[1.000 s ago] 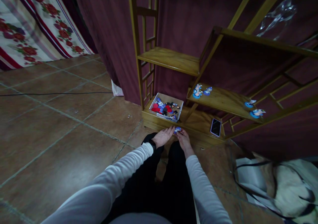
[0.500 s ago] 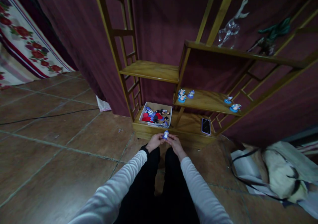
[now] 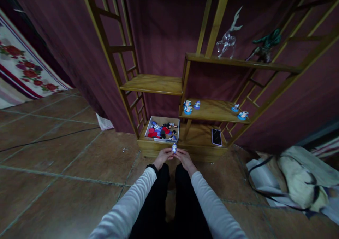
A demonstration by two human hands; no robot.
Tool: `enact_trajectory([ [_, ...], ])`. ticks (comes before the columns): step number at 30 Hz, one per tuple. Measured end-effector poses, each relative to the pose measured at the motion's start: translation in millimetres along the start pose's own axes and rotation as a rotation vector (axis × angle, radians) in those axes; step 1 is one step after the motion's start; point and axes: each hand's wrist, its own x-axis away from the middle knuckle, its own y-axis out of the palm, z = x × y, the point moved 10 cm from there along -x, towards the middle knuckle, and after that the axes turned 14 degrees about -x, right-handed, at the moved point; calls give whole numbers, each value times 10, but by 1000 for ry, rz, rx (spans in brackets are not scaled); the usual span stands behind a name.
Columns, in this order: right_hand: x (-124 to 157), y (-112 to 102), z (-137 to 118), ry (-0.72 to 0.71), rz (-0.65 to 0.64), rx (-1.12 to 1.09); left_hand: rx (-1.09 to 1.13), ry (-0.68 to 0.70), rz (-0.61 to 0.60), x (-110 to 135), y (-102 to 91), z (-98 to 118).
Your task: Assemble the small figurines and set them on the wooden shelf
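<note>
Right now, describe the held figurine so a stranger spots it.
Find the wooden shelf unit, then the box at its lower left. In front, the left hand and right hand hold the purple-and-white figurine, the only one held.

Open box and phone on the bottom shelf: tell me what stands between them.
In the head view, a wooden post stands between the box and the phone; the rest is bare shelf board.

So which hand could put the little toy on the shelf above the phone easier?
Probably the right hand; it's nearer that shelf, though the left hand also holds the toy.
</note>
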Motion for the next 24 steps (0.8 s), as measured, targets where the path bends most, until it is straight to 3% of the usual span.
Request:
enact_trajectory([
  [14, -29, -21, 47, -24, 13, 76, -12, 77, 28, 44, 8, 84],
  [24, 3, 12, -10, -58, 32, 159, 112, 49, 16, -37, 21, -17],
])
